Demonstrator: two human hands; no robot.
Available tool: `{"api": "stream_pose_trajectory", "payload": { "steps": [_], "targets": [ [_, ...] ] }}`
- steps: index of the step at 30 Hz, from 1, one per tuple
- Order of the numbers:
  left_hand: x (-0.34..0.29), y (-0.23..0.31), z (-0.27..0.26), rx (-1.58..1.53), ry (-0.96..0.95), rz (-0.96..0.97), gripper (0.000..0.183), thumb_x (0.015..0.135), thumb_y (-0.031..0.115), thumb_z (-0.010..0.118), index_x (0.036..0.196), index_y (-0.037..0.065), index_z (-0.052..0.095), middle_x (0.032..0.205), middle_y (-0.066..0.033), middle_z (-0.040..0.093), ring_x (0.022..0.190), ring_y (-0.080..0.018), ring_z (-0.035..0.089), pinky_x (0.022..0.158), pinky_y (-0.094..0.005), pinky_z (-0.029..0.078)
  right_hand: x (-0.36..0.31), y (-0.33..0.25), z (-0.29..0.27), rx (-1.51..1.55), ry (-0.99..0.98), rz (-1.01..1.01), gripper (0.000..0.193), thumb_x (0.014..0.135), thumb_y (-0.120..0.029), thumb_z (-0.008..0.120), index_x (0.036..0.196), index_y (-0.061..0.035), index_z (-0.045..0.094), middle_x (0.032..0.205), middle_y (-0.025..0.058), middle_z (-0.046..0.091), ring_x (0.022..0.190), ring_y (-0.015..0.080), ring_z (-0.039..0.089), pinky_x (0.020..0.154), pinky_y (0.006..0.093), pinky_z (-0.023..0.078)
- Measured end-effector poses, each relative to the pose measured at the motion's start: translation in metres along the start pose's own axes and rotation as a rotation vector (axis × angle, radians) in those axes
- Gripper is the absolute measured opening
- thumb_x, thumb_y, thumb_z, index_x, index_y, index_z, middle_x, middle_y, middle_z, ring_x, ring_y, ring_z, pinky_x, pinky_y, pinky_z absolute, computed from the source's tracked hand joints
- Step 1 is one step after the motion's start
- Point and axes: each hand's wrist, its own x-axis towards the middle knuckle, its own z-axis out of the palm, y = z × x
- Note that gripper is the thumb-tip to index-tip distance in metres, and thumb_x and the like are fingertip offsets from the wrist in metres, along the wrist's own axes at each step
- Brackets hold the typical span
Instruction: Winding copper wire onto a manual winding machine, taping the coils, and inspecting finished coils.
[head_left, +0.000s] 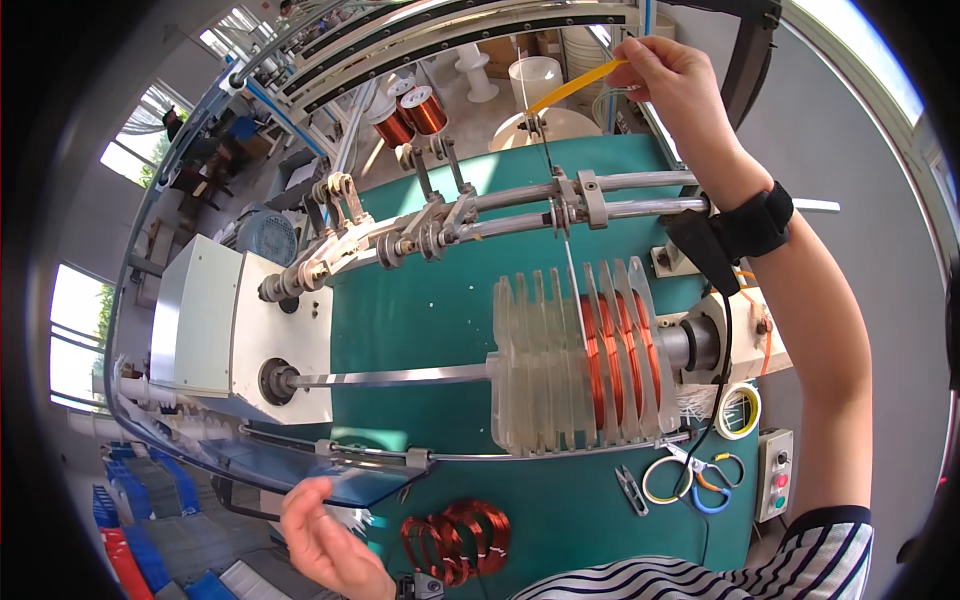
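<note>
Windows (72, 370): brightly lit, greenery (106, 310) seen outside.
Right wall (900, 360): coloured grey.
Table (400, 320): covered in green.
Floor (465, 122): streaked with sunlight.

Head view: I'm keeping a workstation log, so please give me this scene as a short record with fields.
Left hand: at the clear shield, contact unclear
Right hand: holds yellow strip
Ribbed former: translucent; copper wire in right-hand slots
Green table, near side: copper coils, snips, scissors
Control box: right of scissors

Head-worn fisheye view, forward and downward
</note>
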Motion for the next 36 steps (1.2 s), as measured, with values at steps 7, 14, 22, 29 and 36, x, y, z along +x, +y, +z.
{"api": "stream_pose_trajectory", "payload": {
  "steps": [7, 14, 22, 29, 36],
  "targets": [
    [-0.034, -0.056, -0.077, 0.331, 0.418, 0.063, 0.026, 0.096, 0.015, 0.039, 0.111, -0.004, 0.049, 0.109, -0.0083, 0.048, 0.094, -0.0147, 0.043, 0.087, -0.0264, 0.035, 0.074, 0.056, 0.064, -0.455, 0.068, -0.073, 0.028, 0.090, -0.025, 0.054, 0.101, -0.0015, 0.065, 0.081, 0.0053, 0.068, 0.076, 0.0113, 0.063, 0.068, 0.0227, 0.047],
    [-0.039, -0.092, -0.098, 0.180, 0.625, -0.001, 0.022, 0.090, 0.016, 0.058, 0.110, 0.006, 0.059, 0.093, -0.0124, 0.060, 0.071, -0.0175, 0.049, 0.061, -0.0254, 0.044, 0.122, 0.112, 0.085, -0.145, 0.067, 0.086, 0.034, 0.091, -0.032, 0.054, 0.120, -0.0143, 0.059, 0.106, 0.0004, 0.065, 0.099, 0.0131, 0.059, 0.074, 0.0302, 0.047],
    [-0.031, -0.063, -0.065, -0.115, 0.228, -0.104, 0.070, 0.086, 0.044, 0.045, 0.135, -0.005, 0.031, 0.111, -0.0108, 0.044, 0.098, -0.0191, 0.041, 0.093, -0.0346, 0.030, -0.059, -0.093, 0.000, -0.524, 0.122, -0.489, 0.016, 0.088, -0.005, 0.057, 0.102, -0.0009, 0.063, 0.081, 0.0088, 0.060, 0.074, 0.0127, 0.057, 0.068, 0.0210, 0.044],
    [-0.064, -0.016, -0.019, -0.524, -0.235, -0.249, 0.078, 0.076, 0.042, 0.063, 0.131, -0.002, 0.031, 0.102, -0.0096, 0.048, 0.096, -0.0198, 0.047, 0.092, -0.0340, 0.032, -0.237, -0.211, -0.146, -0.700, 0.235, -0.634, 0.015, 0.094, 0.000, 0.035, 0.097, -0.0020, 0.050, 0.094, 0.0115, 0.053, 0.089, 0.0188, 0.055, 0.078, 0.0283, 0.047],
    [-0.102, 0.033, 0.047, -0.770, -0.740, -0.158, 0.070, 0.082, 0.026, 0.063, 0.135, -0.001, 0.026, 0.119, -0.0133, 0.046, 0.115, -0.0205, 0.044, 0.102, -0.0353, 0.028, -0.419, -0.118, -0.186, -1.055, 0.103, 0.022, 0.010, 0.087, 0.002, 0.046, 0.093, -0.0002, 0.053, 0.086, 0.0130, 0.055, 0.071, 0.0309, 0.059, 0.063, 0.0394, 0.046]
  ]
}}
